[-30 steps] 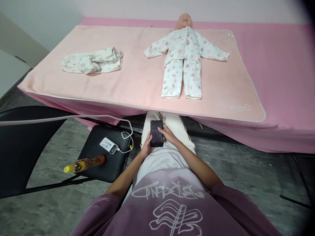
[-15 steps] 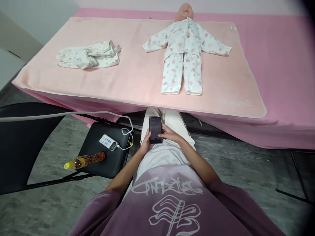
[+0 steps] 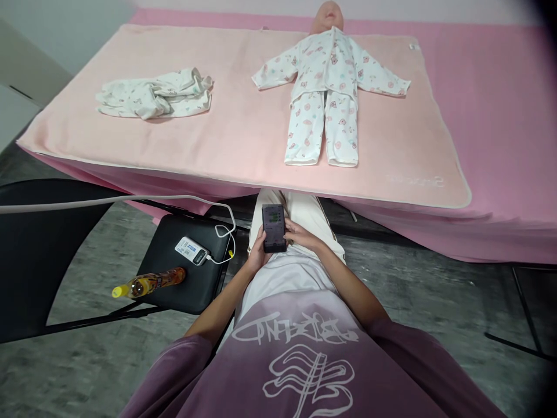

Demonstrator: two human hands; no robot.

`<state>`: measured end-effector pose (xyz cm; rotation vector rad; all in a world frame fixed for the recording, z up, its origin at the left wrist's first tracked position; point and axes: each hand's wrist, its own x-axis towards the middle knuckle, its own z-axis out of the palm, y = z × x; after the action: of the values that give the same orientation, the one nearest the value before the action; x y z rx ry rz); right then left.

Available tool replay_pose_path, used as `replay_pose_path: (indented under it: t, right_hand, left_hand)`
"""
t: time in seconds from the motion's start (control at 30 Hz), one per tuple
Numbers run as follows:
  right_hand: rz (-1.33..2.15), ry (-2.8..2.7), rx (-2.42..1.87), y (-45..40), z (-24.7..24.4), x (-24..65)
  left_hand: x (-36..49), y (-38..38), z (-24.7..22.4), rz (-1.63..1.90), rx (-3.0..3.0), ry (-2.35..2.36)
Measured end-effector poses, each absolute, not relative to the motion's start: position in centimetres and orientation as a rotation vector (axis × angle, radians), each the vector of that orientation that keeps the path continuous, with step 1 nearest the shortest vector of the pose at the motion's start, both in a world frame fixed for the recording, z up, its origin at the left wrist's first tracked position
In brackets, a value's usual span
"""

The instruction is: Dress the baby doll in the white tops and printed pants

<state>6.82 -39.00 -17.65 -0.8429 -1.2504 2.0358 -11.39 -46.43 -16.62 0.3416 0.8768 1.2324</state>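
Though dark, phone (image 3: 274, 230) in left hand (image 3: 258, 255).

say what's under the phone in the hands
Below the phone, light trousers show past its far edge. The left hand grips its left side; the right hand is at its right edge. The phone's back, and whatever lies directly behind it, are covered.

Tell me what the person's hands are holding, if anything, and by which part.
A phone: the left hand holds its lower left edge; the right hand is at its lower right edge, whether gripping cannot be told.
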Motion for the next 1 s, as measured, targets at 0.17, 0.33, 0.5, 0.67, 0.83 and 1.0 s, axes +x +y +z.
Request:
replay_pose_path:
  t: [0.17, 0.33, 0.5, 0.67, 0.83, 1.0]
  right_hand:
    - [2.070, -1.262, -0.855, -39.0, -17.8, 6.8]
    - [2.064, -1.281, -0.828, -39.0, -18.4, 6.9]
    - [2.020, -1.327, -0.816, -39.2, -18.7, 6.8]
    - [2.049, -1.291, -0.840, -39.2, -18.6, 6.8]
    - [2.089, -1.214, -0.906, -38.9, -18.0, 6.6]
    - [2.004, -1.120, -0.980, -38.9, -18.2, 5.8]
  left_hand:
    - [-11.4, -46.5, -16.6, 1.241, 0.354, 0.886]
    - [-11.4, -46.5, -16.7, 1.232, 0.341, 0.904]
    - [-11.4, -46.4, -16.8, 1.239, 0.343, 0.890]
    - [-11.3, -46.5, -16.6, 1.238, 0.337, 0.877]
    - [-11.4, -46.5, -16.7, 1.225, 0.341, 0.866]
    - [-11.7, -46.5, -17.2, 1.199, 0.355, 0.882]
